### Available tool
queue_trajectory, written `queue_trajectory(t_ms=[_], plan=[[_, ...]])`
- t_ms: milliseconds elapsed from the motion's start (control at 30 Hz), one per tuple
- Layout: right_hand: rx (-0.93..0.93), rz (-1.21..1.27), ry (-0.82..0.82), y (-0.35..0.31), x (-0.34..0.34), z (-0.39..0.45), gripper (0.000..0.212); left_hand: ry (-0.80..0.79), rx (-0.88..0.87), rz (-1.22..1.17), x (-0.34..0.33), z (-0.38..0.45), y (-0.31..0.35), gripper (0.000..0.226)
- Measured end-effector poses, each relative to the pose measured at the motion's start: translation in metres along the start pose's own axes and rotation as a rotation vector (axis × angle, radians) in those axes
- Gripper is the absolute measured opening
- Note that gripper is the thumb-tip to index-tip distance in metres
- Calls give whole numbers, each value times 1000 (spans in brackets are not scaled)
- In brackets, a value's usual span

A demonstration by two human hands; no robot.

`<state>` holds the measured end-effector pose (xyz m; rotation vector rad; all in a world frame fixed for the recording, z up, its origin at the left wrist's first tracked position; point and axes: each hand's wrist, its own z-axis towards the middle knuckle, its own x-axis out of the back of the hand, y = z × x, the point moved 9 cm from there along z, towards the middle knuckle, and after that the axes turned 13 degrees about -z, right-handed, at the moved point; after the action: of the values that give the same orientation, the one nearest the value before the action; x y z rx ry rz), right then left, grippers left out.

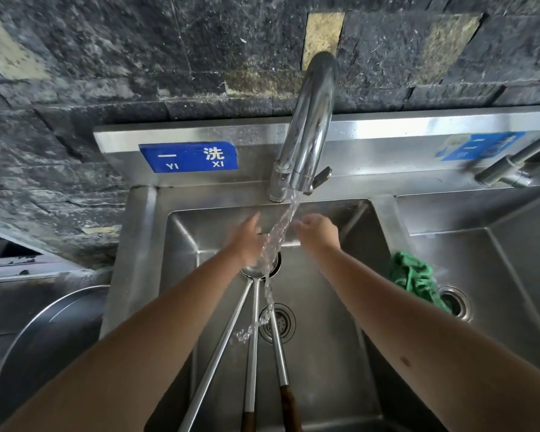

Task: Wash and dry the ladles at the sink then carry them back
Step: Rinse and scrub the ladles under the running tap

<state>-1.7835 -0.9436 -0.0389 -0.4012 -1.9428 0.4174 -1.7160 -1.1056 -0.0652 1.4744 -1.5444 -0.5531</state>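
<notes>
Leaning in the steel sink (325,353), three long-handled ladles (253,322) fan up from the near edge, their bowls bunched under the stream of water (278,238) just past the drain (278,322). Farther in, the left hand (247,241) reaches over the bowls with fingers extended, beside the stream. The right hand (320,230), blurred, hangs on the stream's other side, fingers loosely curled and holding nothing. A green cloth (415,277) drapes the divider to the right. Behind, the tap (309,126) runs.
</notes>
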Motion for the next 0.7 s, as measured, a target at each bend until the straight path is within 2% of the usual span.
queue_trajectory(t_ms=[100, 200, 233, 300, 367, 500, 633, 700], plan=[[-1, 37, -175, 12, -55, -45, 22, 8, 35, 33, -9, -37, -53, 40], [72, -98, -385, 17, -115, -93, 21, 30, 123, 46, -19, -67, -112, 19], [93, -156, -407, 21, -129, -105, 20, 33, 165, 46, -21, -71, -133, 23], [29, -90, -479, 32, -154, -124, 18, 29, 244, 1, -27, -80, -167, 31], [-47, -43, -499, 44, -177, -133, 28, 53, 298, -44, -34, -80, -197, 28], [-113, -38, -536, 62, -219, -136, 32, 105, 324, -76, -40, -95, -201, 25], [-340, 305, -621, 78, -252, -142, 40, 101, 372, -164, -48, -99, -217, 25], [-435, 397, -605, 84, -255, -137, 31, 102, 380, -239, -53, -101, -214, 28]])
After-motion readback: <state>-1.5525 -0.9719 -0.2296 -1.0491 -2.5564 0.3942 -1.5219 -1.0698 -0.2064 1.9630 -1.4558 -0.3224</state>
